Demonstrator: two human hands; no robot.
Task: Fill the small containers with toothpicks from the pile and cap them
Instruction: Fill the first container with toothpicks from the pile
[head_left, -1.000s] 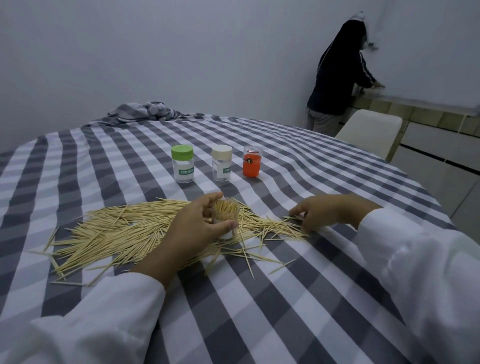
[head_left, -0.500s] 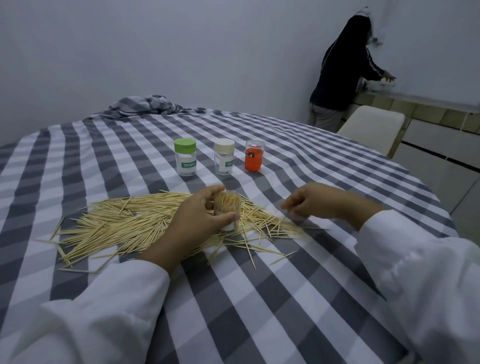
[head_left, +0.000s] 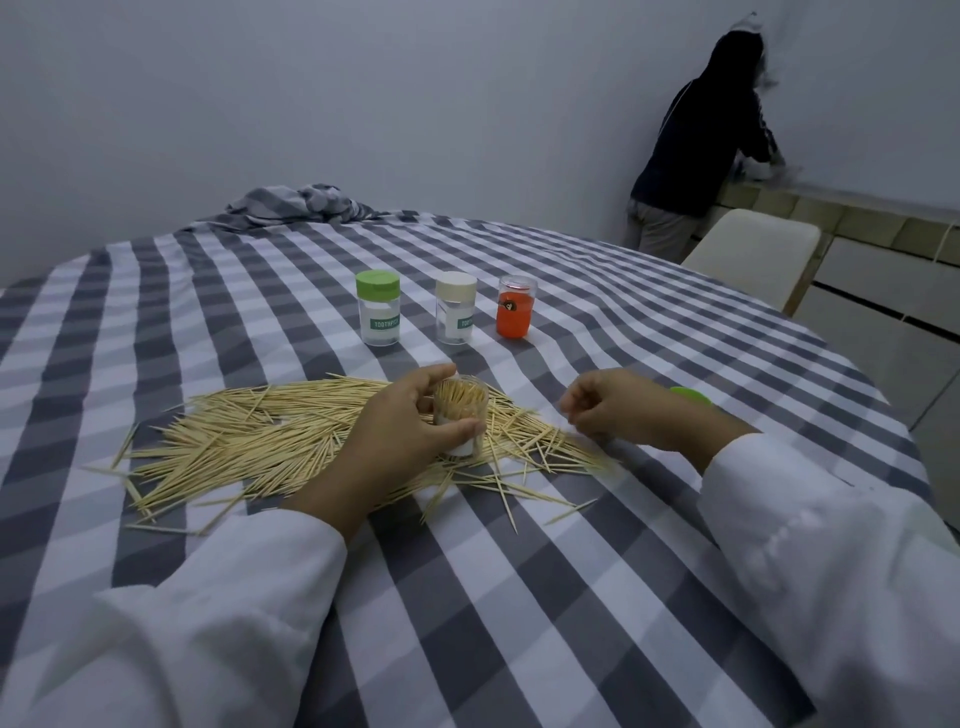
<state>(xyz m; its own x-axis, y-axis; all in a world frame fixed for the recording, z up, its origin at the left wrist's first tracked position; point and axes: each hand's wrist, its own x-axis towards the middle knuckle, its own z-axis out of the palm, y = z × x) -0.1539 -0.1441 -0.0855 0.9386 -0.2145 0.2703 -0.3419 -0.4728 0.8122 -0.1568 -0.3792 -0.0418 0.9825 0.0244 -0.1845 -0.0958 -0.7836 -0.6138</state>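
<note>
Toothpicks (head_left: 270, 441) nearly fill jar (head_left: 460, 415), gripped upright by left hand (head_left: 405, 436). Right hand (head_left: 618, 410) fingers curled, possibly pinching picks; feed them in vertically.

Plain room, checked tablecloth (head_left: 571, 597), chair (head_left: 753, 260)

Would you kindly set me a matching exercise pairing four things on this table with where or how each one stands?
Things:
1. open container
2. green-capped container
3. orange container
4. loose green cap

Places or states:
A. rightmost in the far row of three
B. gripped by the left hand, full of toothpicks
C. on the cloth beyond the right hand
D. leftmost in the far row, closed

Pairs: 1-B, 2-D, 3-A, 4-C
</note>
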